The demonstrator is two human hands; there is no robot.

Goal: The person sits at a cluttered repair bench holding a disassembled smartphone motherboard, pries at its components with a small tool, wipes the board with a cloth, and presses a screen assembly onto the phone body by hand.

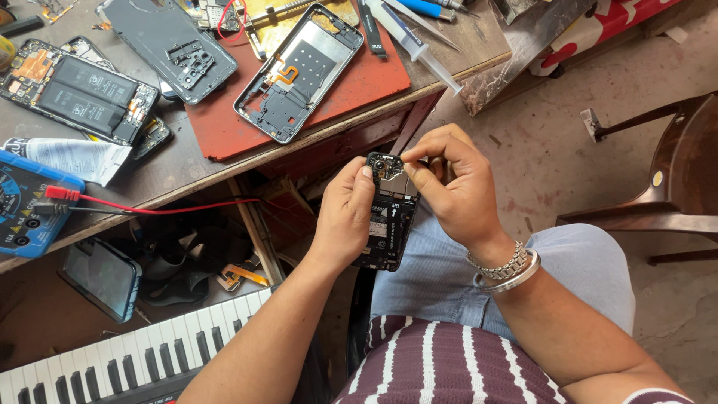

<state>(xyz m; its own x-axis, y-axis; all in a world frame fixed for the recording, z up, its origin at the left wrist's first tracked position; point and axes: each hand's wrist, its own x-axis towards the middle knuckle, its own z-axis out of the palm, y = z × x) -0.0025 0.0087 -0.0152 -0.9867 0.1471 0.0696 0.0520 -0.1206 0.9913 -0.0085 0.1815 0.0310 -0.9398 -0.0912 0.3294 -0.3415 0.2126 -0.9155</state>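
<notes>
My left hand [345, 213] grips a black phone circuit board [388, 228] upright over my lap, thumb near its top. My right hand [452, 183], with metal bracelets on the wrist, pinches the small camera module [384, 164] at the board's upper end between thumb and fingers. Both hands sit below the edge of the wooden workbench [202, 176]. On the bench a red mat [351, 86] carries a phone frame [299, 71] lying open face up.
An opened phone with battery [78, 90] and a dark back cover [168, 45] lie on the bench. A blue multimeter [30, 206] with red lead sits at left. Syringe [419, 45], glue tube [71, 157], keyboard [127, 359], wooden chair [673, 179].
</notes>
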